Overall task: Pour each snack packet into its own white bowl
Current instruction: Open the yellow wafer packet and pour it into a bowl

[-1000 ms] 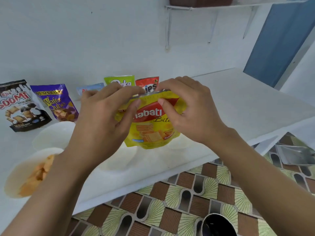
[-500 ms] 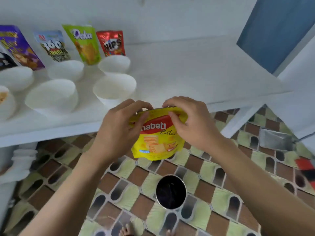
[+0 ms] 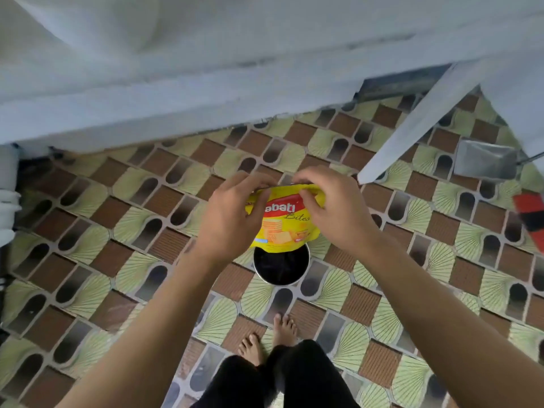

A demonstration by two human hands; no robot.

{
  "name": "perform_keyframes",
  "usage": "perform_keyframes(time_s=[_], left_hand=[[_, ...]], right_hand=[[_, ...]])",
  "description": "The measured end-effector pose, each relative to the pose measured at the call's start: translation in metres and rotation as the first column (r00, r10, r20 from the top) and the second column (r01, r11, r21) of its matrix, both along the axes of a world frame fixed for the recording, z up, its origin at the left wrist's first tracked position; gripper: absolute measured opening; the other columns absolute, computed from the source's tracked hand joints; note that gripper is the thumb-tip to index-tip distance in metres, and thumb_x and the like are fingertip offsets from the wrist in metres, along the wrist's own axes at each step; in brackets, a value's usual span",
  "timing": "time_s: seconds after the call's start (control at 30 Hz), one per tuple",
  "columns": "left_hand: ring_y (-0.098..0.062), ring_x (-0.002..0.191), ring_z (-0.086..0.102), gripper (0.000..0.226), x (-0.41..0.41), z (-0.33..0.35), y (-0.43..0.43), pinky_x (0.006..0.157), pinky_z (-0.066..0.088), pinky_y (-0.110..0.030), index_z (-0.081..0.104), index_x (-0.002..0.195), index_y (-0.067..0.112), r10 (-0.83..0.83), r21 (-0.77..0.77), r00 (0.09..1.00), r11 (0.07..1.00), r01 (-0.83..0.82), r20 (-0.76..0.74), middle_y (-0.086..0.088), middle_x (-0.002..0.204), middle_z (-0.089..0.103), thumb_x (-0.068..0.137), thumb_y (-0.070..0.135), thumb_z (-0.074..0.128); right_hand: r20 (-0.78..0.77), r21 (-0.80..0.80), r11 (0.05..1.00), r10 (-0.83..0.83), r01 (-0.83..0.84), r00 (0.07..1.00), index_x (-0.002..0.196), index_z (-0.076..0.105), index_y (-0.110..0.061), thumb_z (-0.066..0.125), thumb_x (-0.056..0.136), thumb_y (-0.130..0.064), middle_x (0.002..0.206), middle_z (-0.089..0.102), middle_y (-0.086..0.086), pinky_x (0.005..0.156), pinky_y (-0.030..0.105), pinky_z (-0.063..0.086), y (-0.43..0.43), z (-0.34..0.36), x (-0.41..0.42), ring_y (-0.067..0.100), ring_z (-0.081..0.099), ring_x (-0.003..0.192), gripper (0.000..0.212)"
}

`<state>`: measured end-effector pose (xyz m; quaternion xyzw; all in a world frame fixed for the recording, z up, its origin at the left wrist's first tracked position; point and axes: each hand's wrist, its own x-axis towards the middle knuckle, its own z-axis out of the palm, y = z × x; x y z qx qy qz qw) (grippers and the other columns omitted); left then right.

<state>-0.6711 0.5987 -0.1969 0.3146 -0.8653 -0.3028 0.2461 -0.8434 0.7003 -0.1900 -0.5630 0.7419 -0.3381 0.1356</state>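
Left hand (image 3: 232,219) and right hand (image 3: 338,213) pinch yellow snack packet (image 3: 282,228) at its top edge. Packet hangs over a round bin (image 3: 281,267) on the floor, off the counter (image 3: 176,101) edge.

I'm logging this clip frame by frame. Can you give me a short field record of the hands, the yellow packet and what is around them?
left hand: pinches top edge of yellow packet
right hand: pinches same top edge
yellow packet: upright, held above round dark bin on tiled floor
seal: cannot tell if torn
white counter: ahead, beyond the hands
bare feet: on floor, nearer than bin
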Motion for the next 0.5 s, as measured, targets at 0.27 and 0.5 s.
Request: perform_keyframes(time_s=[0.27,0.5], left_hand=[[-0.013,0.085,0.061,0.018,0.0,-0.211,0.01,0.069,0.049,-0.027,0.069,0.113,0.022,-0.055,0.08,0.998,0.995,0.053,0.032,0.004,0.099,0.063,0.099,0.013,0.062],[-0.012,0.092,0.06,0.022,0.005,-0.329,0.01,0.076,0.051,-0.024,0.065,0.121,0.024,-0.109,0.21,0.979,0.975,0.072,0.171,0.004,0.108,0.06,0.1,0.025,0.06]], right_hand=[[0.001,0.084,0.996,-0.011,0.011,1.0,0.103,0.067,-0.013,0.063,0.091,-0.004,0.097,0.069,-0.001,0.075,0.034,0.053,0.014,-0.206,0.001,0.016,0.064,0.089,0.015],[0.048,0.252,0.968,-0.025,0.012,0.999,0.116,0.069,-0.014,0.067,0.091,-0.009,0.109,0.073,0.0,0.088,0.039,0.056,0.022,-0.315,0.004,0.018,0.068,0.102,0.025]])
